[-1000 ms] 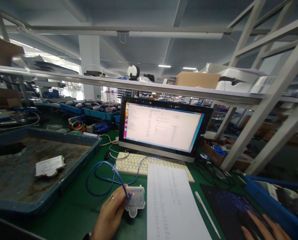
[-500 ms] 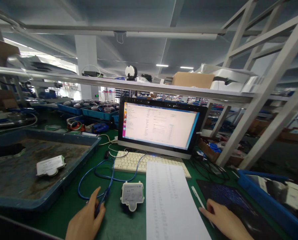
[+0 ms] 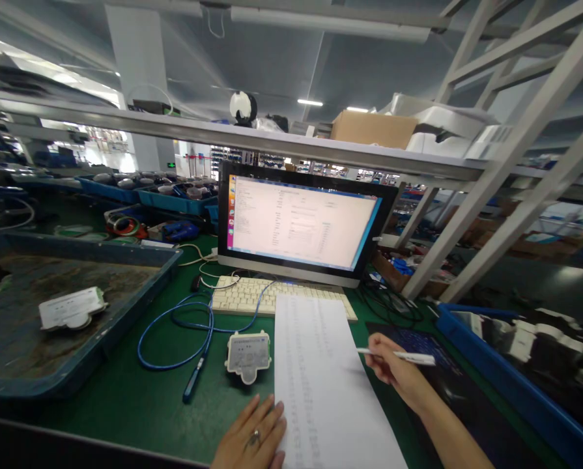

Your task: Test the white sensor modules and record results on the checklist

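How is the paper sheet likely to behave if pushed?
The paper sheet probably flexes easily, since it looks thin and its far end overlies the keyboard. It would likely slide rather than tip, being broad and low, though the left hand at its left edge might resist.

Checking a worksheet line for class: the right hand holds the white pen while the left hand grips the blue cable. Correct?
No: in the head view, the left hand rests flat at the left edge of the paper; the blue cable lies apart on the tabletop. The right hand does hold the white pen.
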A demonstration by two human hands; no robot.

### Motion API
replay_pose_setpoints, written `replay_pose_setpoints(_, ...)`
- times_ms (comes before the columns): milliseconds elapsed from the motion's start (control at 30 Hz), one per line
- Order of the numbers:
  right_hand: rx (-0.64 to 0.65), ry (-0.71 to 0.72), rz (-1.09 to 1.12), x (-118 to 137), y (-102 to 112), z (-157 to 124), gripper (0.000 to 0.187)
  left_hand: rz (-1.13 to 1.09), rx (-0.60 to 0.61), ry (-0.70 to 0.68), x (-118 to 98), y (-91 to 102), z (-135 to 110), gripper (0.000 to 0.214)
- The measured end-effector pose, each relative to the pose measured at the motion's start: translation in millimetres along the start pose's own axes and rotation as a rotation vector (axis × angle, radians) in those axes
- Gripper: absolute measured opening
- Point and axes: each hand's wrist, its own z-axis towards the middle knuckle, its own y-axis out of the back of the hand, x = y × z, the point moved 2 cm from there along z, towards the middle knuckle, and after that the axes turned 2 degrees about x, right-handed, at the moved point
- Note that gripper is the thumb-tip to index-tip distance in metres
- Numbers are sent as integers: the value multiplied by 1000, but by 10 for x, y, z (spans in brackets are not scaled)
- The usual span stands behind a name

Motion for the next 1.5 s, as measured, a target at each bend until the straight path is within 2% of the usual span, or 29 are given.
replay_pose_setpoints(67,-62,35,107,62,-157,-41,28,-73,40,36,-107,0,113,24)
replay_pose_setpoints(167,-134,72,156,42,-344,-3,33,-138,79,114,-209,7,205,26)
replay_pose_setpoints(400,-196,105,41,-262,-575,214,25,-119,102,161,-275,-33,230,28)
replay_pose_setpoints(567,-238,198,-137,-370,-537,243,19,-125,94,179,-272,-23,221,29)
replay_pose_setpoints(767,-260,262,-267,-392,-506,199,22,-169,113,235,-304,-35,192,30)
replay_pose_setpoints(1000,-208,235,-281,-360,-559,167,23,-213,137,248,-313,-38,182,30)
replay_pose_setpoints(1500,-208,238,-288,-404,-556,193,22,-239,124,268,-316,-51,161,30)
